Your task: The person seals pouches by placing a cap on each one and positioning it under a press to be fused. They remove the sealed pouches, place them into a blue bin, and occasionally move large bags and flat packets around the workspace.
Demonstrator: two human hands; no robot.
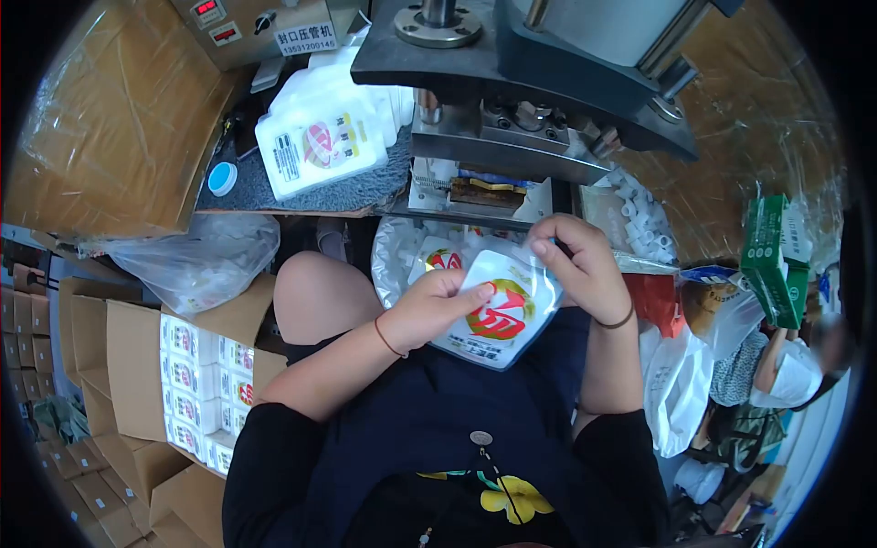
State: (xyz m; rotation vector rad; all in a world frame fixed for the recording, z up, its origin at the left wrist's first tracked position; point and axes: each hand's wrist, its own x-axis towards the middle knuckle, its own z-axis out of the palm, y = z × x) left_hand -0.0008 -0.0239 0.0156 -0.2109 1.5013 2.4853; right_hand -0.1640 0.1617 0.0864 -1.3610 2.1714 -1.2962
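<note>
A white plastic pouch (513,342) with a red and yellow-green print is held tilted above my lap. My left hand (437,306) grips its left side, thumb lying over the print and fingers behind. At the top right corner of the pouch, my right hand (580,265) is closed in a pinch; clear film shows at its fingertips. Whether a small part sits in that pinch cannot be made out. Behind the held pouch, another printed pouch (438,256) lies in a plastic-lined container (388,265).
A metal press (525,119) stands straight ahead. White pouches (324,146) are stacked on the grey mat left of it, near a blue-topped cap (222,179). Small white plastic fittings (644,219) lie to the right. An open carton (137,365) holds rows of packed pouches (187,384).
</note>
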